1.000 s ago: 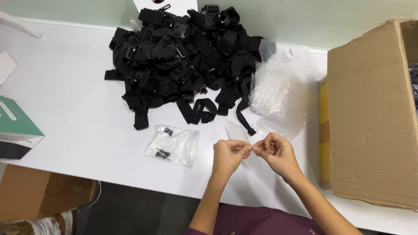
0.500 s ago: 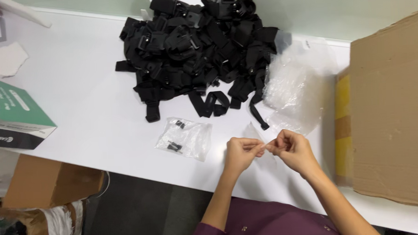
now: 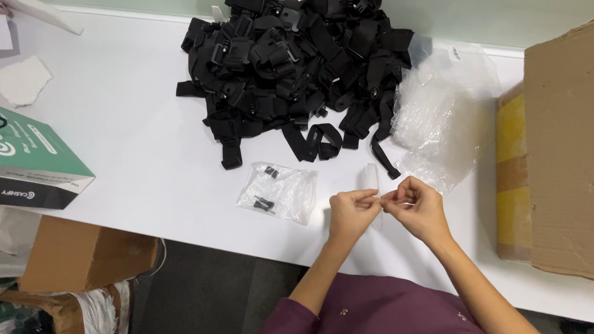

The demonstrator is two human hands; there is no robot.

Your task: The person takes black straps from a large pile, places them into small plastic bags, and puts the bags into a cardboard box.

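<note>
Your left hand (image 3: 351,214) and right hand (image 3: 413,206) pinch a small clear bag (image 3: 371,181), unopened; strap pile (image 3: 300,61) waits.

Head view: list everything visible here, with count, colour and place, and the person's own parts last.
table: one, white, fills most of the view
pile of straps: one heap, black, far middle of the table
small clear bag: one, holds small black parts, near edge left of the hands
crumpled clear bags: a loose heap, right of the pile
thin clear bag: one, pinched between both hands
large cardboard box: one, brown, right edge
green box: one, green, white and black, left edge
white scrap: one, far left
brown carton: one, below the table's left edge
left hand: pinching the thin clear bag
right hand: pinching the same bag
</note>
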